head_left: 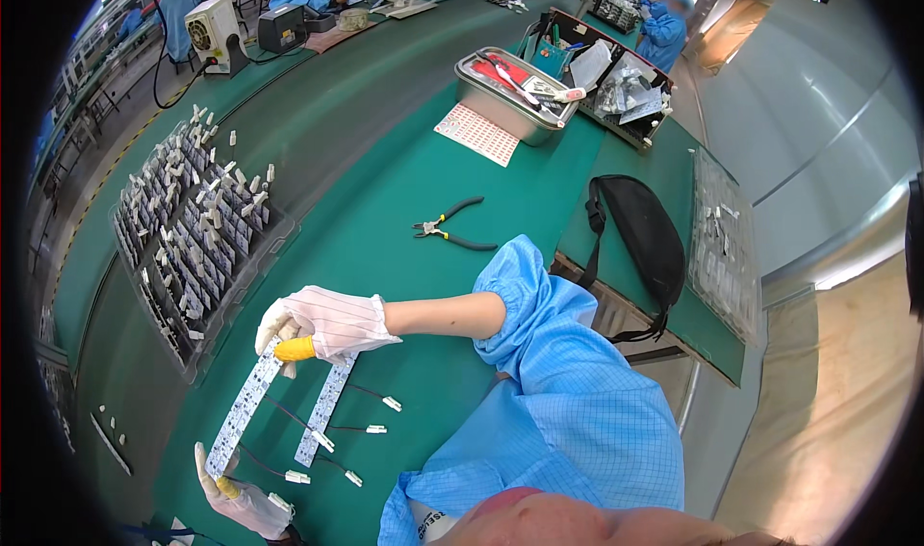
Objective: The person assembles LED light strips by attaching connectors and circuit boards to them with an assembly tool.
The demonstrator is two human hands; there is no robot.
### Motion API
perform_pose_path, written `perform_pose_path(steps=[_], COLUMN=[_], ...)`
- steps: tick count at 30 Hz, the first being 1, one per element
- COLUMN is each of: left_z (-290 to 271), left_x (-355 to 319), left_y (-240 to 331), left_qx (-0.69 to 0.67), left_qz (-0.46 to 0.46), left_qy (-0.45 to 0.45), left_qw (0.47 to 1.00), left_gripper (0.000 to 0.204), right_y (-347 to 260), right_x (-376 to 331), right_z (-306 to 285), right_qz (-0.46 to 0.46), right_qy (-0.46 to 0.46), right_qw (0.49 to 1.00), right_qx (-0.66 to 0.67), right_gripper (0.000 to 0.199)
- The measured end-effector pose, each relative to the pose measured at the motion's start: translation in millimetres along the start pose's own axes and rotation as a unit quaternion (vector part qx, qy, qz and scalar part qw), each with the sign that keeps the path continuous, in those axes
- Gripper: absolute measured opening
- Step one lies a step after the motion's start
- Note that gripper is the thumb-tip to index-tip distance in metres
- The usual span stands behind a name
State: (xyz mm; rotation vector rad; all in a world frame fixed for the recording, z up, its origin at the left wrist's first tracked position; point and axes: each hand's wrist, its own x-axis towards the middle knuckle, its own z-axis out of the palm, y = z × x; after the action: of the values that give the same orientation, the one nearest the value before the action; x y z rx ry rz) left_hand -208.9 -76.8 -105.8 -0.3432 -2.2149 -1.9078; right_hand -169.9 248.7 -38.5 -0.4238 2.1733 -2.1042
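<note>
A long white circuit board strip (244, 409) is held up between my two gloved hands, with wires and white connectors hanging off one side. My right hand (322, 325), in a white striped glove with a yellow thumb tip, is closed on its upper end. At the lower end, my left hand (243, 503) grips the same strip, its thumb tip also yellow. Beside it lies a second circuit board strip (325, 411) with wired connectors (376, 429) on the green mat. Its top end passes under my right hand; I cannot tell whether they touch.
At left stands a clear tray (217, 339) packed with upright boards. Pliers (445, 226) lie open beyond my right arm. Farther off are a metal box (510, 103) and a dark parts bin (616, 127). A black pouch (640, 247) rests at right. Co-workers sit in the background.
</note>
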Motion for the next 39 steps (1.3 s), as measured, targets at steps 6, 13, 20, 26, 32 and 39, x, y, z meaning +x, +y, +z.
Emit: perform_pose_path(steps=[6,13,20,26,32,39], left_z=[-3,-6,-5,-7,-2,4], left_x=[0,1,1,5,-5,-1], left_y=[-2,-2,-6,-11,8,16], left_qx=[-0.033,0.006,-0.01,-0.043,-0.11,-0.101], left_qz=[-0.005,0.011,0.015,0.021,0.001,-0.017], left_qy=[-0.014,-0.031,-0.026,-0.037,-0.041,-0.029], left_qw=[0.999,0.999,0.999,0.998,0.993,0.994], left_gripper=[0.083,0.059,0.05,0.052,0.05,0.048], right_y=[14,13,-2,1,9,11], right_x=[5,5,-2,-1,4,5], right_z=[2,3,0,0,2,-3], right_qz=[-0.037,-0.036,0.006,0.025,0.005,-0.022], right_qy=[0.002,-0.001,-0.008,-0.005,-0.016,-0.004], right_qw=[0.999,0.999,1.0,0.999,0.999,0.999], right_qx=[0.02,0.032,0.029,0.032,0.028,0.039], right_gripper=[0.023,0.022,0.022,0.023,0.024,0.022])
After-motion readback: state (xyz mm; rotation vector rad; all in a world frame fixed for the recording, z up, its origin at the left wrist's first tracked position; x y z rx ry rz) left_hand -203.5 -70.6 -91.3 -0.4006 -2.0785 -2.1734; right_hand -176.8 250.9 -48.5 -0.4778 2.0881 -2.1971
